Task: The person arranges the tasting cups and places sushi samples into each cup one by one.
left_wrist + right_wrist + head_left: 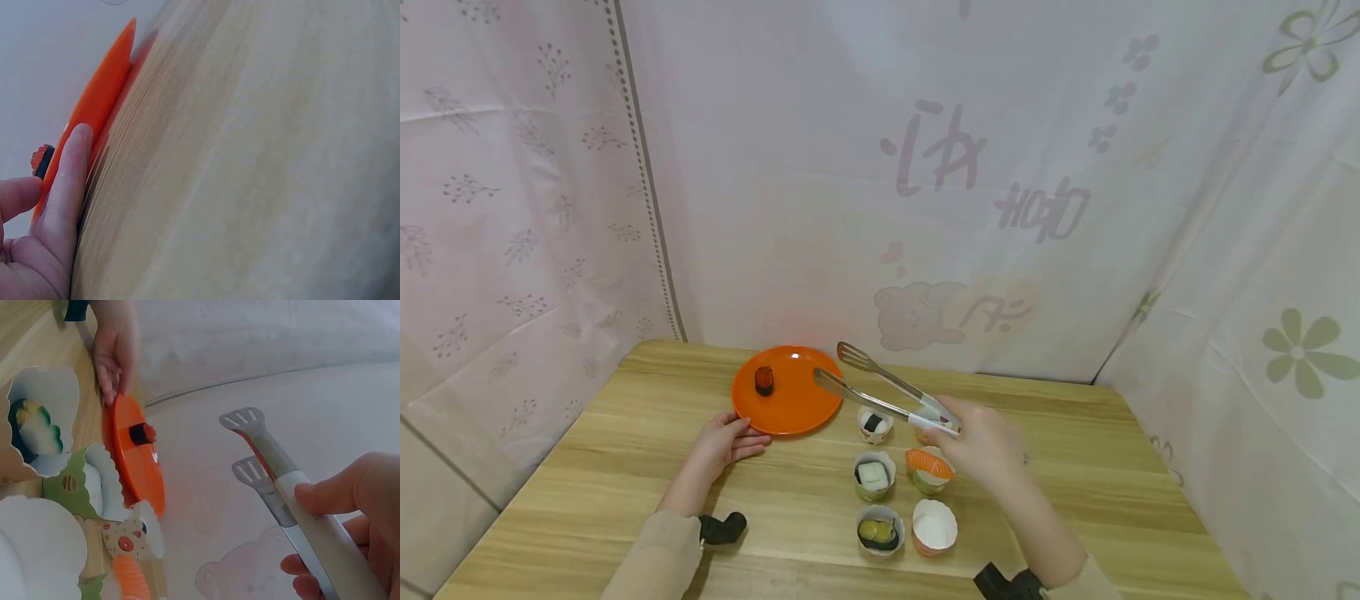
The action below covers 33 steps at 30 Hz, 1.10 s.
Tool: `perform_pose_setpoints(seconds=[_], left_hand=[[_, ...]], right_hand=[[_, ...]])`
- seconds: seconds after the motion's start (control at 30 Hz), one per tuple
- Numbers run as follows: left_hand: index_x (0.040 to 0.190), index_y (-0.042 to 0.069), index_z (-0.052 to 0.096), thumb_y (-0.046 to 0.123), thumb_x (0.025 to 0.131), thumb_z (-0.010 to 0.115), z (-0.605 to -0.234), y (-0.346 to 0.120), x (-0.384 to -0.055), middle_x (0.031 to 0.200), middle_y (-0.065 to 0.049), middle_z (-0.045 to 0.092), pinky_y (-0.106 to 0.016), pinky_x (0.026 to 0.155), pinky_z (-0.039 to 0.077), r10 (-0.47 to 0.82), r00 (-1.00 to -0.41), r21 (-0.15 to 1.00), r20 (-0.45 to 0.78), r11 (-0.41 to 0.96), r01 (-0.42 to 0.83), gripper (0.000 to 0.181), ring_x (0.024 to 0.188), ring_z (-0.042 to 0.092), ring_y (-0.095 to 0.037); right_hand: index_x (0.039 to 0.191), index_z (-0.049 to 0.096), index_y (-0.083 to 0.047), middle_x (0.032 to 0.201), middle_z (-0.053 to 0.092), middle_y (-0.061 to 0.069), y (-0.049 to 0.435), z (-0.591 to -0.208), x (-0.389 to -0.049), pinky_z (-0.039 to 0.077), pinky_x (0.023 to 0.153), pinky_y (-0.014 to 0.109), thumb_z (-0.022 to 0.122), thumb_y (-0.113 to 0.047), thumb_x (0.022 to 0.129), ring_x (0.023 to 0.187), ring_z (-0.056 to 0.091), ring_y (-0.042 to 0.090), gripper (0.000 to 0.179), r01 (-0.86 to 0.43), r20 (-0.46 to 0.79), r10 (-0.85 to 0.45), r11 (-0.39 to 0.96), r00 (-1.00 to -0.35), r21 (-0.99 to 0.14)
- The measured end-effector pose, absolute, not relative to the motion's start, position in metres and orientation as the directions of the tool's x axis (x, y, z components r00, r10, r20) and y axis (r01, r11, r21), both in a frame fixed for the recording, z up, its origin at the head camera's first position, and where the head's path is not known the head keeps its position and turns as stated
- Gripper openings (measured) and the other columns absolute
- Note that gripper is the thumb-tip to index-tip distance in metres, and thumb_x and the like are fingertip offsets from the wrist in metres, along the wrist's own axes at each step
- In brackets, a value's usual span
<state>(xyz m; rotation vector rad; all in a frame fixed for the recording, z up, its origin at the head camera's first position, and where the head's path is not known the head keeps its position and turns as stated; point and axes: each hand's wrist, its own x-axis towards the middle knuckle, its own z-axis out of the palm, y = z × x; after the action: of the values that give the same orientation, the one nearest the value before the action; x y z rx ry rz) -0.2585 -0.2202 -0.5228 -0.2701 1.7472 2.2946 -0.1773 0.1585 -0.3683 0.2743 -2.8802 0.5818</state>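
Observation:
My left hand (724, 446) pinches the near left rim of an orange plate (797, 412), thumb above the edge and fingers along the outside below. On the plate's left part sits a roe sushi (763, 381) with a dark wrap. My right hand (981, 442) grips metal tongs (284, 506) by their white handles. Their slotted tips are spread apart with nothing between them, over the plate's right side in the head view. Under the right hand stands a paper cup with salmon sushi (929, 464); another cup behind it is mostly hidden by the tongs.
Left of the salmon cup, more paper cups hold a rice piece with a dark band (874, 425), a white-topped piece (873, 475) and a yellow-green-topped piece (878, 532). A pink-sided cup (934, 527) shows its white inside. A patterned curtain (820, 208) hangs behind the wooden table (805, 533).

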Motion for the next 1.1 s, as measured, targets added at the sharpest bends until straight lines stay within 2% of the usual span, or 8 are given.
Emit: perform_pose_setpoints(seconds=[0.23,0.3,0.43,0.5,0.67,0.83,0.97,1.1], left_hand=[[0.145,-0.008,0.02,0.01,0.105,0.037,-0.523,-0.22,-0.257,0.095,-0.022,0.066,-0.04,0.079,0.057,0.084,-0.954,0.918,-0.289,-0.259,-0.301,0.048,0.086,0.069,-0.03],[0.145,-0.008,0.02,0.01,0.105,0.037,-0.523,-0.22,-0.257,0.096,-0.022,0.066,-0.04,0.079,0.057,0.085,-0.953,0.917,-0.29,-0.26,-0.302,0.048,0.086,0.069,-0.03],[0.144,-0.008,0.021,0.01,0.105,0.037,-0.523,-0.22,-0.258,0.096,-0.022,0.066,-0.04,0.079,0.056,0.082,-0.953,0.917,-0.293,-0.258,-0.304,0.047,0.087,0.069,-0.03],[0.144,-0.008,0.021,0.01,0.105,0.037,-0.523,-0.22,-0.258,0.095,-0.022,0.066,-0.04,0.079,0.057,0.079,-0.953,0.917,-0.294,-0.257,-0.304,0.046,0.087,0.069,-0.03],[0.144,-0.009,0.021,0.01,0.105,0.037,-0.522,-0.219,-0.257,0.094,-0.021,0.066,-0.04,0.078,0.057,0.077,-0.952,0.917,-0.295,-0.256,-0.305,0.046,0.086,0.069,-0.03],[0.145,-0.008,0.02,0.01,0.105,0.036,-0.522,-0.22,-0.259,0.093,-0.021,0.066,-0.04,0.078,0.057,0.084,-0.953,0.918,-0.29,-0.258,-0.302,0.047,0.086,0.069,-0.03],[0.145,-0.008,0.02,0.01,0.105,0.037,-0.522,-0.22,-0.259,0.093,-0.02,0.066,-0.039,0.078,0.057,0.085,-0.953,0.917,-0.29,-0.26,-0.303,0.047,0.086,0.069,-0.03],[0.144,-0.008,0.021,0.01,0.105,0.037,-0.523,-0.22,-0.258,0.093,-0.02,0.066,-0.039,0.078,0.057,0.082,-0.952,0.915,-0.294,-0.263,-0.305,0.046,0.086,0.069,-0.029]], right_hand=[[0.127,0.063,-0.014,0.109,0.069,0.006,0.145,-0.373,-0.183,0.041,0.044,0.029,0.075,-0.039,0.08,0.084,0.065,0.026,0.055,-0.204,0.209,-0.134,0.908,-0.969,-0.367],[0.127,0.063,-0.013,0.114,0.067,0.007,0.141,-0.374,-0.185,0.045,0.047,0.03,0.075,-0.04,0.081,0.094,0.065,0.029,0.055,-0.205,0.21,-0.134,0.908,-0.969,-0.367],[0.128,0.063,-0.012,0.118,0.066,0.007,0.134,-0.376,-0.188,0.051,0.054,0.035,0.073,-0.042,0.082,0.101,0.064,0.031,0.056,-0.2,0.199,-0.133,0.907,-0.971,-0.37],[0.128,0.063,-0.012,0.119,0.065,0.006,0.13,-0.378,-0.19,0.049,0.051,0.034,0.072,-0.042,0.083,0.096,0.065,0.03,0.055,-0.197,0.197,-0.132,0.91,-0.972,-0.365],[0.128,0.063,-0.012,0.119,0.065,0.007,0.121,-0.382,-0.193,0.035,0.04,0.027,0.072,-0.042,0.083,0.081,0.066,0.026,0.055,-0.189,0.189,-0.126,0.909,-0.974,-0.371],[0.128,0.062,-0.011,0.116,0.067,0.008,0.115,-0.389,-0.196,0.037,0.04,0.027,0.072,-0.042,0.083,0.08,0.066,0.027,0.055,-0.183,0.183,-0.122,0.911,-0.976,-0.371],[0.126,0.064,-0.01,0.111,0.068,0.008,0.11,-0.395,-0.198,0.045,0.047,0.031,0.072,-0.04,0.083,0.091,0.066,0.03,0.053,-0.191,0.203,-0.122,0.91,-0.972,-0.368],[0.125,0.065,-0.012,0.111,0.069,0.006,0.103,-0.399,-0.198,0.053,0.061,0.04,0.072,-0.041,0.083,0.094,0.065,0.03,0.052,-0.183,0.209,-0.11,0.911,-0.972,-0.369]])
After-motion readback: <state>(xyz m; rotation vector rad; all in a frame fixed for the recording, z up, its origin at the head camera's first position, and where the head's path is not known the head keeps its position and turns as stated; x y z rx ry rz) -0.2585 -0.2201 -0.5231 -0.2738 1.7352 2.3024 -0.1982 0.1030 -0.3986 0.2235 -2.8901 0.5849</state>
